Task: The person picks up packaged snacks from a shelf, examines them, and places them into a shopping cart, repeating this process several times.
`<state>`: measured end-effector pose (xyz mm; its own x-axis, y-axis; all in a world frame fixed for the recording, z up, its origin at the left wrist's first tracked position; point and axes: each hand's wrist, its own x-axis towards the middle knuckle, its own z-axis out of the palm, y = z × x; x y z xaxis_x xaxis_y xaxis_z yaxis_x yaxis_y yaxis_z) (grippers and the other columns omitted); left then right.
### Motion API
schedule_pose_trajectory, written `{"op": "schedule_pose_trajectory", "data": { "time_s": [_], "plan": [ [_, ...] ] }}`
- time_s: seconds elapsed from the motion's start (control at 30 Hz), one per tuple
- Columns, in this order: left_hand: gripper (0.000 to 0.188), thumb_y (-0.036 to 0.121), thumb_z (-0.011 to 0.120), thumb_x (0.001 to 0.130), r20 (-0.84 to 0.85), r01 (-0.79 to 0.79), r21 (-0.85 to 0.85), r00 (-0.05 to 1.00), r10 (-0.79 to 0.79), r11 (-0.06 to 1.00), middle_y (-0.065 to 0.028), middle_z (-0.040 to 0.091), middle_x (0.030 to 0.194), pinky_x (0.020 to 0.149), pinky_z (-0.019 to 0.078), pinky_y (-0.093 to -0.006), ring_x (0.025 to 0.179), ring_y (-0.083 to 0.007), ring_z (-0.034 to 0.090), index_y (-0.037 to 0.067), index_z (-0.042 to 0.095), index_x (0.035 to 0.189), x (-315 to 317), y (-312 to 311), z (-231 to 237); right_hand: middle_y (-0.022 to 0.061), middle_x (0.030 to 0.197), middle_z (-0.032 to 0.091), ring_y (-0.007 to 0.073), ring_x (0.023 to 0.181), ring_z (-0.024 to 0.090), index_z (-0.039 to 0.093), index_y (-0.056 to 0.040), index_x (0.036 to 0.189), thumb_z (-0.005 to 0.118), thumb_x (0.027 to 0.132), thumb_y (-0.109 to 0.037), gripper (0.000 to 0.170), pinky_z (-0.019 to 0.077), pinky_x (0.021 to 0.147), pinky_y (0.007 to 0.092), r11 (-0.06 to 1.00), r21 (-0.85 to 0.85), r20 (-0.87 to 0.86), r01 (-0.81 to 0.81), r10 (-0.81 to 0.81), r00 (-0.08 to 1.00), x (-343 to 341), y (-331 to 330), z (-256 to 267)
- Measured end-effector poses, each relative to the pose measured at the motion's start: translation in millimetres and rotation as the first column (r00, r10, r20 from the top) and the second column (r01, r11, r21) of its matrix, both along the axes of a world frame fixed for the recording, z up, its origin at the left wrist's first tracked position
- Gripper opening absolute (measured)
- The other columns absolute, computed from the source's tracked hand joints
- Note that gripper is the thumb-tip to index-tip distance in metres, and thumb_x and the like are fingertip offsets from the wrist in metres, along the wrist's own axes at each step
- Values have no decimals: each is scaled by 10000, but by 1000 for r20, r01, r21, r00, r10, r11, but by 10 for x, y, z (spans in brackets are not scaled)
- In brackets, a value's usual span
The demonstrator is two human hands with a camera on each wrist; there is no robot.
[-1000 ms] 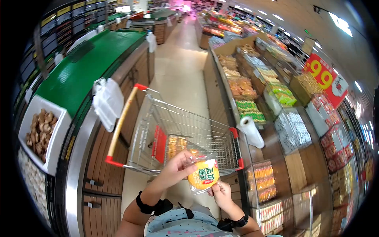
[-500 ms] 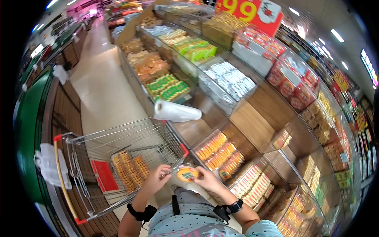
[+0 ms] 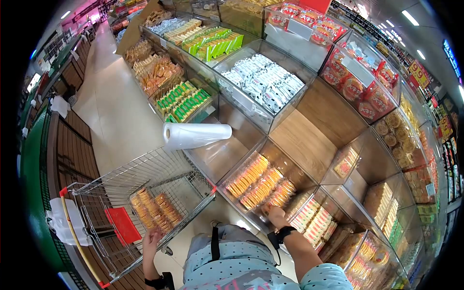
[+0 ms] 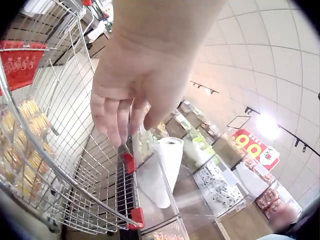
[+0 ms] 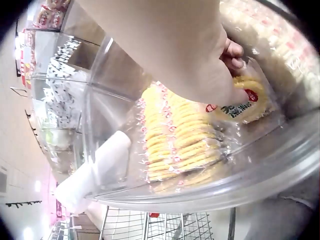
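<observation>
Reaching into a clear bin on the right, my right hand (image 3: pixel 276 216) grips a round yellow cake (image 5: pixel 257 107) in clear wrapping with green print and a red mark. In the right wrist view the thumb lies over its wrapper, at the end of rows of similar wrapped cakes (image 5: pixel 190 137). My left hand (image 3: pixel 152 240) hangs loosely beside the shopping cart's side, holding nothing. Its fingers droop near the wire rim in the left wrist view. Inside the cart (image 3: pixel 77 232) lie rows of wrapped cakes (image 3: pixel 151 208).
A roll of plastic bags (image 3: pixel 198 135) lies on the bin edge above the cart. White spotted packets (image 3: pixel 263 79) and red bags (image 3: pixel 353 87) fill farther bins. Clear dividers (image 3: pixel 295 166) rise around the right hand. White bags (image 3: pixel 67 222) hang behind the cart handle.
My right hand has carried the wrapped cake from in front of my body rightward into the bin. My left hand has let go of it and lowered beside the cart. The view has turned right.
</observation>
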<state>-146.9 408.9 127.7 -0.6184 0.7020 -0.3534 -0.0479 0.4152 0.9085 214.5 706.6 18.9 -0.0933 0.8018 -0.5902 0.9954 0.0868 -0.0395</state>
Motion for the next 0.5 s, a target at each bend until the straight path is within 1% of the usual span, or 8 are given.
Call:
{"op": "schedule_pose_trajectory", "data": {
  "time_s": [0.03, 0.13, 0.23, 0.27, 0.3, 0.33, 0.47, 0.5],
  "plan": [
    [214, 105, 415, 810, -25, 4, -7, 1000, -5, 1000, -53, 514, 834, 597, 409, -211, 723, -106, 500, 11, 435, 1001, -53, -32, -90, 111, 886, 563, 259, 821, 548, 564, -72, 887, 403, 757, -209, 248, 448, 671, 340, 999, -13, -25, 53, -53, 998, 1, 2, -82],
    [207, 93, 423, 806, -64, 10, -25, 998, -11, 1000, -52, 513, 807, 603, 411, -208, 707, -108, 500, 3, 442, 991, -21, 151, -74, 179, 867, 548, 292, 816, 535, 525, -34, 900, 409, 746, -189, 247, 433, 691, 364, 998, -16, -58, 67, -68, 996, 53, -37, -259],
    [202, 69, 435, 797, -146, 92, -13, 985, -93, 996, -62, 516, 800, 617, 412, -202, 709, -111, 502, -1, 443, 987, 76, 366, -183, 210, 841, 544, 329, 770, 539, 524, -19, 907, 339, 794, -223, 298, 439, 674, 385, 965, 224, -117, 132, -108, 987, 128, -165, -529],
    [202, 63, 439, 793, -187, 133, -8, 974, -132, 991, -65, 518, 802, 619, 413, -201, 712, -112, 503, 0, 443, 985, 94, 418, -227, 226, 835, 536, 348, 765, 531, 491, -13, 939, 312, 804, -238, 318, 433, 680, 398, 913, 209, -216, 351, -307, 927, 130, -148, -585],
    [202, 58, 442, 790, -169, 150, -14, 974, -150, 989, -67, 520, 804, 625, 412, -201, 714, -112, 505, 0, 443, 984, 135, 486, -171, 243, 830, 529, 367, 761, 523, 458, -6, 971, 286, 814, -253, 340, 427, 685, 410, 816, 170, -310, 553, -488, 816, 112, -134, -599],
    [202, 53, 445, 787, -152, 169, -19, 974, -170, 985, -70, 521, 805, 631, 412, -201, 716, -112, 506, 1, 443, 983, 190, 585, -76, 260, 824, 522, 386, 757, 515, 425, 0, 1003, 260, 823, -268, 363, 420, 691, 423, 678, 110, -390, 726, -643, 660, 103, -128, -614],
    [199, 42, 444, 785, -131, 181, -46, 974, -186, 982, -74, 528, 807, 651, 411, -203, 718, -114, 512, 1, 442, 980, 231, 666, -107, 224, 895, 515, 315, 807, 531, 341, 12, 1090, 371, 782, -238, 398, 445, 650, 375, 847, 38, -88, 530, -526, 846, 239, -77, -960],
    [198, 42, 445, 785, -127, 166, -31, 977, -169, 986, -71, 529, 796, 646, 412, -203, 711, -112, 512, 0, 443, 978, 236, 660, -125, 208, 866, 530, 308, 800, 535, 388, 9, 1049, 394, 765, -251, 384, 445, 644, 376, 916, 20, -63, 401, -399, 915, 236, -59, -933]
  ]
}}
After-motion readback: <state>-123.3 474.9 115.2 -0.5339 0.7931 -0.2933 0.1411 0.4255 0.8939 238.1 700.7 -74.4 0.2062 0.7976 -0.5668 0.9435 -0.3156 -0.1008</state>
